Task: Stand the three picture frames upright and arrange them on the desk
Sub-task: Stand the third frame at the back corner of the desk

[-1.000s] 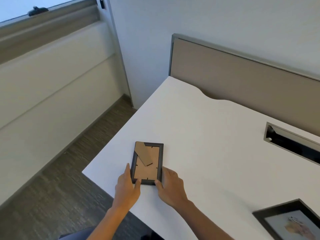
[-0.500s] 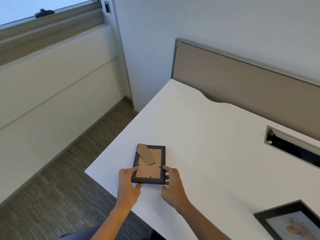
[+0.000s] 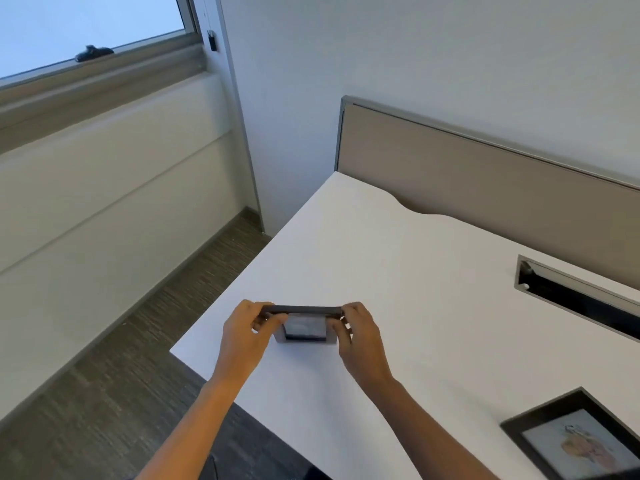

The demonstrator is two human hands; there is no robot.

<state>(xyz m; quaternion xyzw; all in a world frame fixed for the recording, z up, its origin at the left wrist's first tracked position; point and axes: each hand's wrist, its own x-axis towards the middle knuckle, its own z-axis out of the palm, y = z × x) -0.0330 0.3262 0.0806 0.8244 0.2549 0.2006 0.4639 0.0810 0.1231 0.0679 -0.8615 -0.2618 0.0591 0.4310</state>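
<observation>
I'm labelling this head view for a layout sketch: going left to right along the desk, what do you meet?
left hand → small frame → right hand → flat frame, at the right edge.

Desk [image 3: 398, 271]: white. Small frame [image 3: 303, 310]: dark grey. Frame at the desk's near right corner [image 3: 512, 427]: black. Divider panel [image 3: 485, 188]: beige. Floor [image 3: 138, 358]: brown, streaked.

Both forearms reach in from the lower frame; left hand [image 3: 246, 330] and right hand [image 3: 360, 332] curl inward, fingers pinched, facing each other at centre.
</observation>
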